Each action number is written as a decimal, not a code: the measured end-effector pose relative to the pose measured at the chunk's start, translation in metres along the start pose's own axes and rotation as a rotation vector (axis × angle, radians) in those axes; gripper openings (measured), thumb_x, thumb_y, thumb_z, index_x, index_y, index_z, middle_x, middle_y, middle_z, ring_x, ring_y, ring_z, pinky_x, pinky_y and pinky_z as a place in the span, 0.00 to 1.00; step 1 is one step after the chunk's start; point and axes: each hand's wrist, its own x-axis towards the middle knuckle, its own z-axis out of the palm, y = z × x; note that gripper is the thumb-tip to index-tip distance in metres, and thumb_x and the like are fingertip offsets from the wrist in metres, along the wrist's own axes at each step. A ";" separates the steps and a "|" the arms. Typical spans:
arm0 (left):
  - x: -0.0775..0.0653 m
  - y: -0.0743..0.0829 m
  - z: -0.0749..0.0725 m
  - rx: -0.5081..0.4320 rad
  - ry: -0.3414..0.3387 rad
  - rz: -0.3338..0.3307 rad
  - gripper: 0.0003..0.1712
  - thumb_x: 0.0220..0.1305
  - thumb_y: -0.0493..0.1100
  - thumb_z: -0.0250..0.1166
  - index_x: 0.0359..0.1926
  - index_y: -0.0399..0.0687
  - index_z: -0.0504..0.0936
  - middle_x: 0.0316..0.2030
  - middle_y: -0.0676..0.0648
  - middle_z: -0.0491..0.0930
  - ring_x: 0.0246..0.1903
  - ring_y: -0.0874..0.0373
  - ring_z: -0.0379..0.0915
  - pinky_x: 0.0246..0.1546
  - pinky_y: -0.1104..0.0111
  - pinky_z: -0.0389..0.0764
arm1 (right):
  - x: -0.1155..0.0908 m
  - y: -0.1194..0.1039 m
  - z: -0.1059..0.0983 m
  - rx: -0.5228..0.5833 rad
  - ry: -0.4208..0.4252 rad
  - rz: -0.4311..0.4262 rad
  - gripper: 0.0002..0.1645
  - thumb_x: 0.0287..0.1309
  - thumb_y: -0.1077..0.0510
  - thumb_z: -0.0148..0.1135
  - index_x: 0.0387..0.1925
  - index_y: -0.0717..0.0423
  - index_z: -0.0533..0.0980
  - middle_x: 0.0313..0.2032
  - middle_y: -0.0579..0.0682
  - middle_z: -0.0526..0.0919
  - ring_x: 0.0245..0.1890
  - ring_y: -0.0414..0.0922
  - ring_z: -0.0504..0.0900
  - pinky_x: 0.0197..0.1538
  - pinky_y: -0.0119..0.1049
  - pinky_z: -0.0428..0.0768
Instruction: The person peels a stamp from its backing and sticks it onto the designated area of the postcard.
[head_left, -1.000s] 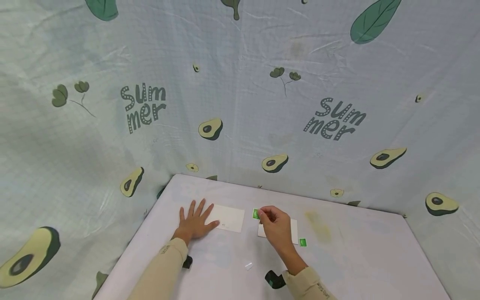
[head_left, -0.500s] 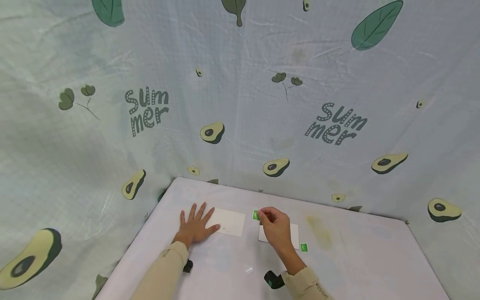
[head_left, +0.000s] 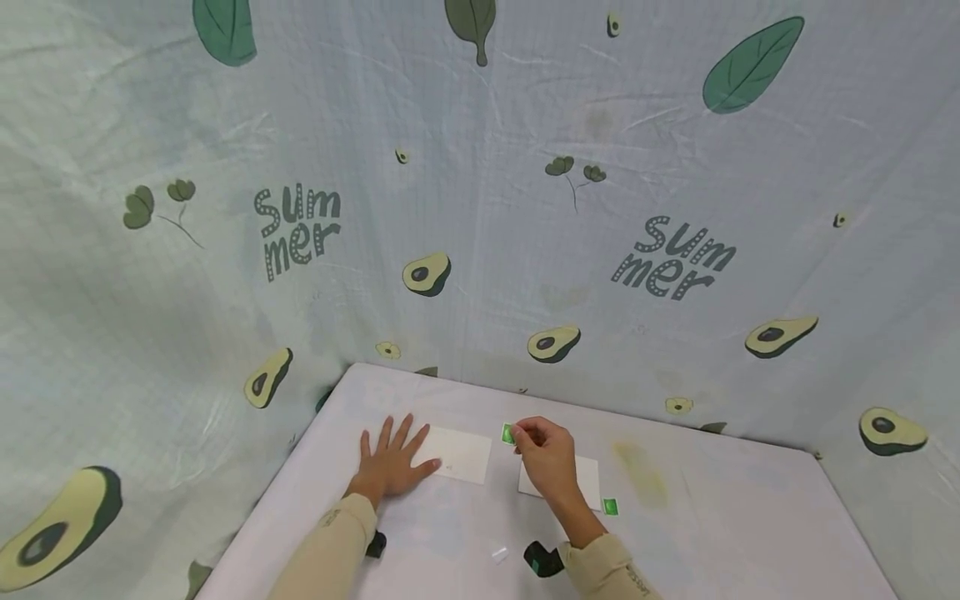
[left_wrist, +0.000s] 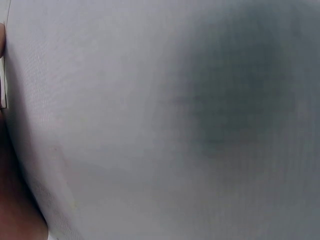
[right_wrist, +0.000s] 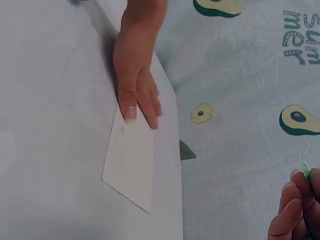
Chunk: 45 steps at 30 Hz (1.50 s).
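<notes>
The right hand (head_left: 550, 458) had its grip closed to a fingertip pinch on one edge of a green sticker (head_left: 507, 433), which appeared raised off the bench (head_left: 712, 533), between two white cards. The left hand (head_left: 390, 467) lay with fingers spread, its grip enclosing nothing, thumb resting on the end of the left white card (head_left: 465, 457). The right white card (head_left: 588, 479) lay partly hidden behind the right hand; a second green sticker (head_left: 611, 507) was just beside its near corner, contact not determinable.

Handling, in judgement: the held sticker, seen thin and edge-on at the right wrist, would be very light, flexible and easily creased; any adhesive could cling to fingertips. Hold by one edge or corner, lightly, face uncovered.
</notes>
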 end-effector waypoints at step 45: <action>-0.007 0.009 -0.003 0.055 0.022 -0.027 0.48 0.71 0.76 0.51 0.82 0.56 0.58 0.84 0.41 0.47 0.83 0.33 0.35 0.76 0.28 0.33 | 0.021 0.015 0.016 -0.019 -0.107 0.116 0.06 0.68 0.63 0.66 0.38 0.63 0.85 0.30 0.55 0.86 0.28 0.41 0.82 0.32 0.28 0.81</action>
